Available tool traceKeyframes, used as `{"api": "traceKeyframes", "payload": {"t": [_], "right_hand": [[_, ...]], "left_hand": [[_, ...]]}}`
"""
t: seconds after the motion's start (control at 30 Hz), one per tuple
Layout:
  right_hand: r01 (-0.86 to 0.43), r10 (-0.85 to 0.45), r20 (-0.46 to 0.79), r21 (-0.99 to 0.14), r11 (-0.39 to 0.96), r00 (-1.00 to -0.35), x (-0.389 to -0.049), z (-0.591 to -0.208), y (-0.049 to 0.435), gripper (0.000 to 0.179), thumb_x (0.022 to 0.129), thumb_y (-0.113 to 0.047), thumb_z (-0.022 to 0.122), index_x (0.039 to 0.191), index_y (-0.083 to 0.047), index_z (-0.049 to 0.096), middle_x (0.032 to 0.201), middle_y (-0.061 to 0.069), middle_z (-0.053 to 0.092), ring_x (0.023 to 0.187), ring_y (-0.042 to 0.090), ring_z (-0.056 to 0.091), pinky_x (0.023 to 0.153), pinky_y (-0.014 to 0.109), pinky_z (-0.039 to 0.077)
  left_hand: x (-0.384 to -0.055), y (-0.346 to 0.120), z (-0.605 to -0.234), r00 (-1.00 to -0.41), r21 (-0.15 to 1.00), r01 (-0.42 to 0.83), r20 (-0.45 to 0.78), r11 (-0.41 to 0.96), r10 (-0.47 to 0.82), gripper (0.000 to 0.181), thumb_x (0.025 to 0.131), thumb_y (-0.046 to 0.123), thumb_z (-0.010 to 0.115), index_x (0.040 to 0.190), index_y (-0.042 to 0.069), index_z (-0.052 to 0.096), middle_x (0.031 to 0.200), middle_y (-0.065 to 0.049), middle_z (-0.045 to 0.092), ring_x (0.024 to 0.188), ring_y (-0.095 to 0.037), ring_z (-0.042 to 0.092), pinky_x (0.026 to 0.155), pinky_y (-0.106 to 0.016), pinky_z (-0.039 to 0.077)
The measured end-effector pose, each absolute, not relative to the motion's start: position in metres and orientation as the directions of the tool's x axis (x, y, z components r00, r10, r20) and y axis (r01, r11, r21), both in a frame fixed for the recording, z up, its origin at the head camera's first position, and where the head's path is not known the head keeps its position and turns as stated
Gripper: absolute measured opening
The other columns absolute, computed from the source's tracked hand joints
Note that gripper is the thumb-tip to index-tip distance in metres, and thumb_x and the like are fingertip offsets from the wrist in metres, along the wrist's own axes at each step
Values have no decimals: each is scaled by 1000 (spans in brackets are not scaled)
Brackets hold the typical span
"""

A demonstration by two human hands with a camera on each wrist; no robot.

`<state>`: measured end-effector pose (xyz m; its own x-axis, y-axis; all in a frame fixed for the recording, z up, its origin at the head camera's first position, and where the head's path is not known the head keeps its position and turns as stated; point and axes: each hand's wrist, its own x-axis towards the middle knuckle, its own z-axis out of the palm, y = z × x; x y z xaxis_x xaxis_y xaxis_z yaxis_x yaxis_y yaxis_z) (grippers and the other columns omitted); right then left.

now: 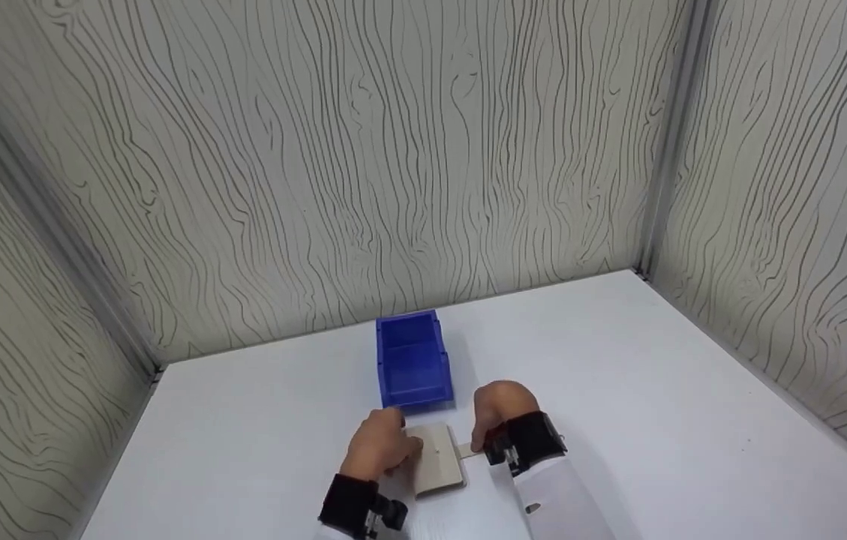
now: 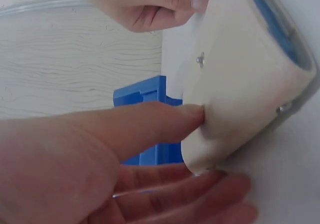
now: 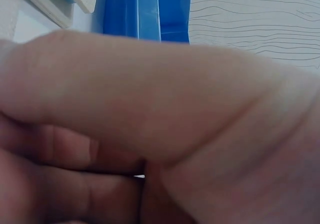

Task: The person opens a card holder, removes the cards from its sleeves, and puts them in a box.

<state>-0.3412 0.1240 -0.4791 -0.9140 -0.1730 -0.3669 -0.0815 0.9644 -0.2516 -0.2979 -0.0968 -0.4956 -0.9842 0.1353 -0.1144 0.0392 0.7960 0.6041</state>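
Observation:
A cream notebook (image 1: pixel 438 459) with a strap (image 1: pixel 467 450) on its right side lies on the white table in the head view. A metal snap (image 2: pixel 200 59) sits on its cover, and blue (image 2: pixel 280 28) shows between the covers in the left wrist view. My left hand (image 1: pixel 384 444) holds the notebook by its left edge, thumb pressed on the cover and the other fingers at the edge beneath. On the other side my right hand (image 1: pixel 502 405) pinches the strap's end between thumb and curled fingers. The strap's tip is hidden by that hand.
Right behind the notebook stands a blue plastic bin (image 1: pixel 415 367) with nothing visible inside. Wood-patterned panels (image 1: pixel 363 165) rise behind the table (image 1: pixel 258 420) and along both sides, with metal posts (image 1: pixel 674 142) at the corners.

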Motion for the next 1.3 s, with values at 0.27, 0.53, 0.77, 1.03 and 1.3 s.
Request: {"api": "traceKeyframes", "payload": {"t": [0.27,0.53,0.77,1.03,1.3], "right_hand": [[-88,-176,-378,-239,967,-909,-341,-480,124,33,74,-34,95,69,-14,69,70,-4,60,71,16,53,69,36,52],[-88,-176,-395,-232,969,-902,-342,-480,125,33,76,-36,94,70,-14,70,72,-4,62,73,16,55,70,36,52],[-83,-173,-389,-238,968,-905,-343,-480,125,32,75,-35,95,70,-14,71,70,-4,64,72,16,56,69,36,52],[-85,-178,-377,-250,964,-909,-342,-478,125,31,74,-33,95,66,-15,71,65,-5,62,68,16,55,63,34,47],[-87,-184,-394,-253,964,-900,-343,-481,125,30,76,-33,94,66,-15,71,65,-6,62,68,14,55,63,32,45]], "left_hand": [[-287,-68,-496,-997,502,68,57,862,46,55,86,30,88,114,-12,68,85,-20,74,71,-26,67,65,-47,59],[-282,-51,-506,-997,472,-9,58,881,-42,94,76,51,96,134,-13,59,105,-28,76,93,-37,77,83,-53,63],[-278,-45,-507,-996,468,-40,55,883,-74,103,68,51,101,134,-14,56,108,-30,73,96,-39,75,85,-53,64],[-279,-47,-505,-997,503,-39,38,864,-68,89,71,46,99,124,-12,58,100,-26,72,87,-32,73,81,-50,63],[-282,-59,-495,-998,578,-40,-64,815,-4,73,79,42,91,118,-11,62,90,-16,69,75,-24,66,68,-41,59]]}}
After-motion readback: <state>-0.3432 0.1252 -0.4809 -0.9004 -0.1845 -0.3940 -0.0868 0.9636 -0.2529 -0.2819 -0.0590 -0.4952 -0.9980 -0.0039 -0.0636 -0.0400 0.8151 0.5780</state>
